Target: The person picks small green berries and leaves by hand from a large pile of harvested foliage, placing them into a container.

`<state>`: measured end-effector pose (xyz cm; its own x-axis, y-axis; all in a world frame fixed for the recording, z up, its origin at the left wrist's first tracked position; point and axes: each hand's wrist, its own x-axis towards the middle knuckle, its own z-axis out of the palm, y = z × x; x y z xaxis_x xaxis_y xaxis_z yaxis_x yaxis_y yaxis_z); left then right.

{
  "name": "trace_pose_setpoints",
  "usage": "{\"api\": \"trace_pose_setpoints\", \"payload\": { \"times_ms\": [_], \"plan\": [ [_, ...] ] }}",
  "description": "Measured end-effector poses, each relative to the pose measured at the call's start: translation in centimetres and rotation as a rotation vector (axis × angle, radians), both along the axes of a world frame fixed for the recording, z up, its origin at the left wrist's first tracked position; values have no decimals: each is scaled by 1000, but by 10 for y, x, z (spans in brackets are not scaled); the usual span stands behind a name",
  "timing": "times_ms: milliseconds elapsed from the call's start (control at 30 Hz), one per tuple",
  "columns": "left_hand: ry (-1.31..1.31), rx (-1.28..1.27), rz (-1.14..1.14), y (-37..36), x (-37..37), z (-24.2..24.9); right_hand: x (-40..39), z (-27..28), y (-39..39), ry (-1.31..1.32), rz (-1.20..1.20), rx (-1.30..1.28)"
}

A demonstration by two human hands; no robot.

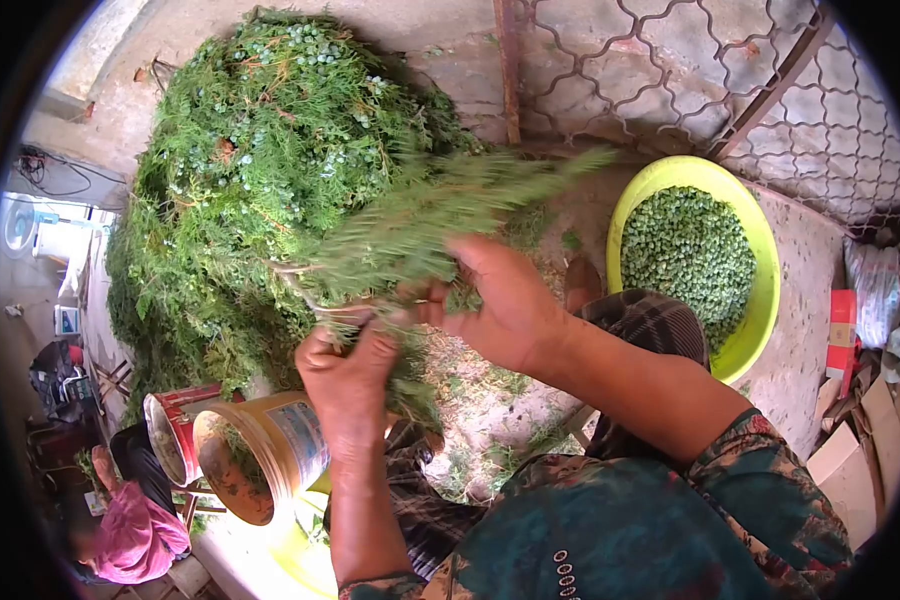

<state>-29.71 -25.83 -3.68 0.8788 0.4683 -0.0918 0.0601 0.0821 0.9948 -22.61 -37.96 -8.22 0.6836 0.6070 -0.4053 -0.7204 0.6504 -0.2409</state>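
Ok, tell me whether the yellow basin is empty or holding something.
The basin holds something: small green berries spread across its inside.

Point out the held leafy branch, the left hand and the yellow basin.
Leafy branch (pixel 420 225): head view, on its blurred leaves.
Left hand (pixel 348 385): head view, on the back of the hand.
Yellow basin (pixel 768 265): head view, on its right rim.

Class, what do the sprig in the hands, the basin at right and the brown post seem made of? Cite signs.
Sprig: plant matter, finish blurred; feathery green foliage. Basin: probably plastic, smooth, satiny; bright, even colour. Brown post: perhaps rusted metal, matt; rusty tone, wood possible.
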Motion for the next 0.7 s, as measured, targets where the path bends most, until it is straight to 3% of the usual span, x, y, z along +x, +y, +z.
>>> {"api": "trace_pose_setpoints", "payload": {
  "times_ms": [67,100,167,200,267,300,367,400,467,500,533,600,700],
  "plan": [
    [-15,117,-80,-18,-1,-1,2,-53,11,-943,-181,-548],
    [-12,116,-81,-17,-2,-5,0,-46,6,-940,-180,-549],
    [25,546,-225,-14,-7,-17,-4,-24,-11,-1266,114,-831],
    [26,545,-226,-15,-7,-18,-7,-40,-11,-1266,114,-832],
    [14,625,-184,-18,-6,-19,-15,-86,-8,-1581,117,-1154],
    [14,624,-185,-18,-7,-20,-17,-89,-8,-1580,117,-1156],
    [40,717,-130,-16,-7,-23,-15,-91,-7,-1502,470,-1219],
    [30,720,-127,-15,-5,-24,-12,-72,-7,-1511,463,-1221],
    [61,246,-11,-12,-2,-26,-8,-16,-6,-1319,-97,-1130],
    [49,-58,-16,-8,1,-24,-4,-12,0,-823,-69,-339],
    [47,-56,-16,-6,3,-20,-3,-6,1,-825,-71,-337],
    [93,-422,54,-6,8,-12,-3,11,-2,-76,11,42],
    [153,-559,39,-3,8,-1,-4,9,-4,-178,81,-3]
  ]
}}
